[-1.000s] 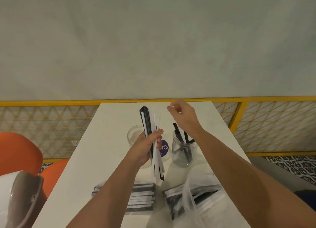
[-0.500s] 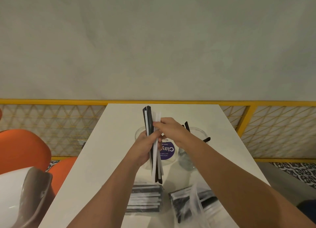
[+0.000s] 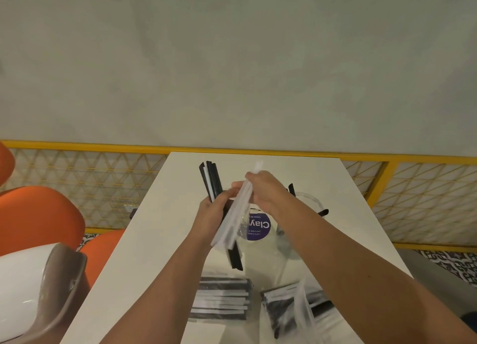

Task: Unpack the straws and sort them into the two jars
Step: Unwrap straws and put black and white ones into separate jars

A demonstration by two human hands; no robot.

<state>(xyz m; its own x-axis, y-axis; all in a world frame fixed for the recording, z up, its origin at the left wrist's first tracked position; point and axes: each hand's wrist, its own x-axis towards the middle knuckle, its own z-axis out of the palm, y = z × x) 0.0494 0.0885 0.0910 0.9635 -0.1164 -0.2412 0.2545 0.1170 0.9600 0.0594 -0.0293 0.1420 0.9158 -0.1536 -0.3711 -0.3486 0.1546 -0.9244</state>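
Both my hands are closed on straws above the table (image 3: 154, 240): my left hand (image 3: 213, 214) grips a bundle (image 3: 211, 178) of black and white ones, its top tilted left, while my right hand (image 3: 264, 191) pinches a few white straws (image 3: 236, 219), blurred, that cross the bundle. Just behind them stands a labelled jar (image 3: 258, 226) with a purple sticker; my hands hide its inside. To its right, the second jar (image 3: 285, 243) holds black straws (image 3: 291, 189) poking over its rim. Nearer me lie a left pack (image 3: 222, 299) and a right pack (image 3: 281, 305) of black and white straws, the right one in loose clear plastic.
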